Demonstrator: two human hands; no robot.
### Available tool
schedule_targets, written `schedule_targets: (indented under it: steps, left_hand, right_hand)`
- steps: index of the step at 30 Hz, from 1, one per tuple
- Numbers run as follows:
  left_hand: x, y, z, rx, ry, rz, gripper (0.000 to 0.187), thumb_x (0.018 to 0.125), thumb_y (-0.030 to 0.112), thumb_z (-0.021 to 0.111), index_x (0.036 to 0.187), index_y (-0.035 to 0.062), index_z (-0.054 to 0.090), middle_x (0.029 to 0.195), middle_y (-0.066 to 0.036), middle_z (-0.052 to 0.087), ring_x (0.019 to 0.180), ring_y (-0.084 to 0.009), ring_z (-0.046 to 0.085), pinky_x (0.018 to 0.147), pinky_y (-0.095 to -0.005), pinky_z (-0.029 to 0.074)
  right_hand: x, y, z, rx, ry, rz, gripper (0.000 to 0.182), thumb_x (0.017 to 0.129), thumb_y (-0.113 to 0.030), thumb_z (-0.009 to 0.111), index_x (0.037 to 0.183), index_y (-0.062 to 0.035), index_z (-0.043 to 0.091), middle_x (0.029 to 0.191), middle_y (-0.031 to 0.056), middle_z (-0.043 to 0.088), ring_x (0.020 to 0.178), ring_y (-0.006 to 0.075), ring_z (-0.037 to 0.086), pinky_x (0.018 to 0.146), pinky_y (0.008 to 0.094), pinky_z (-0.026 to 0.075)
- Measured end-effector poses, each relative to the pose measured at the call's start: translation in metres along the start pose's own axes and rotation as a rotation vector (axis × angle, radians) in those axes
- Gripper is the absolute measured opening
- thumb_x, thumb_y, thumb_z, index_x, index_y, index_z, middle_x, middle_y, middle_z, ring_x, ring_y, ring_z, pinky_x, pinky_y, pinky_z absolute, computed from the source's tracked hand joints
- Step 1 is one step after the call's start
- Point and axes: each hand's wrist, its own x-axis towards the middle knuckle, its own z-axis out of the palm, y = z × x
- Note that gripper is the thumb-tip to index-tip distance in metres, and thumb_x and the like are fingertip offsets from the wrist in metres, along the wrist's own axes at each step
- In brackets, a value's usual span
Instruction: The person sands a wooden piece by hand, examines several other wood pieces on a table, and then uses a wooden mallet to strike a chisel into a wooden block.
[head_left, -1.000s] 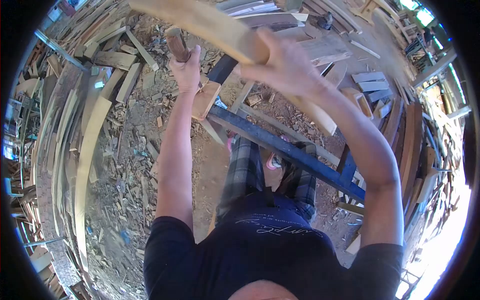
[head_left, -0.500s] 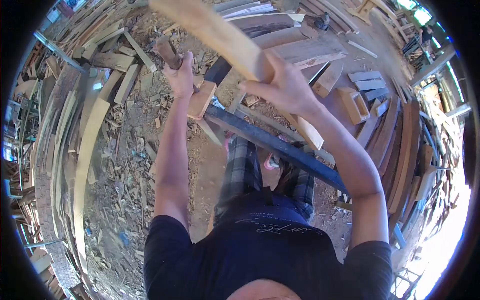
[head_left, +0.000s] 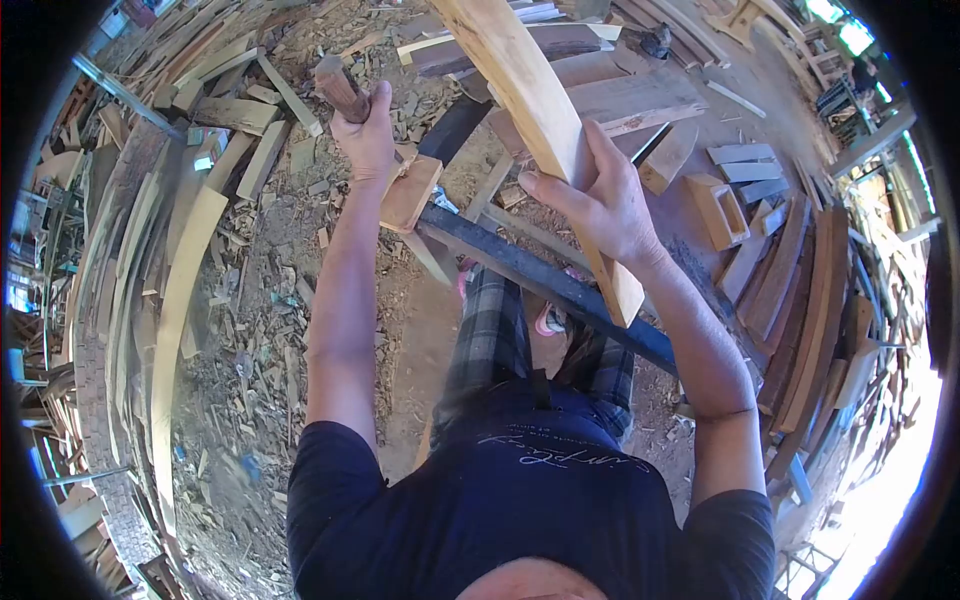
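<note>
My left hand [head_left: 364, 148] is closed round the thick brown wooden handle [head_left: 340, 88] of a tool, whose working end I cannot make out. Just below that hand is a small wooden block [head_left: 410, 195] at the left end of a dark beam [head_left: 540, 268]. My right hand [head_left: 612, 205] grips a pale wooden plank [head_left: 530, 95], thumb on one side and fingers on the other. The plank slants across the view, its top beyond the upper edge and its lower end above the beam in view.
Wood chips and offcuts [head_left: 260, 340] cover the ground on the left. A long pale board [head_left: 178, 330] lies there too. On the right are stacked boards [head_left: 815, 300] and a hollow wooden box piece [head_left: 718, 212]. A far-off person [head_left: 862, 72] appears at upper right.
The plank in my right hand has swung to a steeper slant, its lower end coming down and nearer. My left hand has shifted slightly up, still round the handle.
</note>
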Motion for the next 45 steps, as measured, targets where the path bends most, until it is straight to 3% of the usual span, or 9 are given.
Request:
schedule_targets:
  steps: [10, 15, 31, 33, 34, 36, 38, 39, 45]
  left_hand:
    - [-0.011, -0.010, 0.005, 0.063, 0.020, 0.027, 0.025, 0.083, 0.013, 0.074, 0.071, 0.0072, 0.053, 0.066, 0.005, 0.051, 0.057, -0.0033, 0.043, 0.051, -0.0226, 0.036]
    - [0.000, -0.003, 0.006, 0.097, 0.020, 0.059, 0.025, 0.084, 0.013, 0.074, 0.072, 0.0065, 0.053, 0.067, 0.006, 0.052, 0.060, -0.0035, 0.045, 0.054, -0.0227, 0.037]
    - [-0.002, 0.000, 0.008, 0.077, 0.004, 0.073, 0.025, 0.085, 0.015, 0.074, 0.073, 0.0047, 0.054, 0.068, 0.004, 0.054, 0.060, -0.0044, 0.045, 0.056, -0.0230, 0.039]
    - [-0.003, 0.003, 0.010, 0.115, 0.004, 0.101, 0.024, 0.085, 0.016, 0.073, 0.075, 0.0038, 0.055, 0.068, 0.004, 0.054, 0.061, -0.0050, 0.046, 0.058, -0.0234, 0.041]
    - [-0.003, 0.005, 0.012, 0.114, 0.004, 0.103, 0.024, 0.085, 0.016, 0.073, 0.075, 0.0038, 0.055, 0.068, 0.004, 0.054, 0.061, -0.0050, 0.046, 0.058, -0.0234, 0.041]
    - [-0.003, 0.008, 0.018, 0.195, 0.043, 0.229, 0.023, 0.085, 0.015, 0.073, 0.076, 0.0027, 0.056, 0.068, 0.003, 0.054, 0.061, -0.0061, 0.046, 0.060, -0.0243, 0.041]
    - [-0.004, 0.009, 0.017, 0.226, 0.014, 0.213, 0.024, 0.085, 0.015, 0.073, 0.075, 0.0022, 0.056, 0.067, 0.003, 0.054, 0.062, -0.0064, 0.047, 0.060, -0.0248, 0.042]
    - [-0.004, 0.008, 0.016, 0.258, -0.014, 0.194, 0.024, 0.084, 0.015, 0.073, 0.075, 0.0017, 0.056, 0.067, 0.003, 0.054, 0.062, -0.0068, 0.047, 0.060, -0.0252, 0.042]
    - [-0.001, 0.005, 0.013, 0.257, -0.032, 0.156, 0.024, 0.083, 0.015, 0.073, 0.072, 0.0027, 0.055, 0.064, 0.003, 0.053, 0.060, -0.0060, 0.046, 0.058, -0.0258, 0.041]
  right_hand:
    - [0.011, -0.017, -0.011, -0.104, 0.022, -0.101, 0.053, 0.074, -0.040, 0.078, 0.092, -0.0003, 0.048, 0.070, 0.0158, 0.059, 0.067, 0.0259, 0.063, 0.062, 0.0382, 0.048]
    - [0.018, -0.031, -0.012, 0.018, 0.014, -0.096, 0.057, 0.073, -0.040, 0.080, 0.102, 0.0000, 0.050, 0.073, 0.0173, 0.061, 0.069, 0.0282, 0.065, 0.063, 0.0385, 0.050]
    - [0.021, -0.026, -0.002, -0.053, -0.019, -0.093, 0.063, 0.073, -0.038, 0.079, 0.111, 0.0039, 0.051, 0.075, 0.0176, 0.064, 0.072, 0.0274, 0.067, 0.065, 0.0370, 0.051]
    - [0.026, -0.029, -0.004, -0.146, -0.043, -0.061, 0.060, 0.074, -0.039, 0.078, 0.112, 0.0015, 0.054, 0.086, 0.0134, 0.066, 0.081, 0.0194, 0.066, 0.071, 0.0336, 0.050]
    - [0.034, -0.029, -0.005, -0.145, -0.042, -0.063, 0.060, 0.074, -0.039, 0.078, 0.112, 0.0015, 0.054, 0.086, 0.0134, 0.066, 0.081, 0.0194, 0.066, 0.071, 0.0336, 0.050]
    - [0.053, -0.034, -0.008, -0.041, 0.047, -0.309, 0.062, 0.074, -0.041, 0.076, 0.113, 0.0023, 0.054, 0.078, 0.0198, 0.067, 0.073, 0.0304, 0.068, 0.067, 0.0398, 0.053]
    - [0.065, -0.105, -0.043, 0.075, -0.077, -0.135, 0.052, 0.083, -0.031, 0.069, 0.111, 0.0039, 0.043, 0.074, 0.0100, 0.058, 0.051, 0.0126, 0.057, 0.042, 0.0278, 0.054]
    - [0.066, -0.105, -0.039, 0.079, -0.078, -0.132, 0.052, 0.083, -0.031, 0.069, 0.111, 0.0039, 0.043, 0.074, 0.0100, 0.058, 0.051, 0.0126, 0.057, 0.042, 0.0278, 0.054]
    - [0.084, -0.102, -0.025, -0.389, -0.116, -0.176, 0.060, 0.078, -0.038, 0.074, 0.117, 0.0021, 0.053, 0.092, 0.0171, 0.067, 0.080, 0.0197, 0.068, 0.068, 0.0316, 0.055]
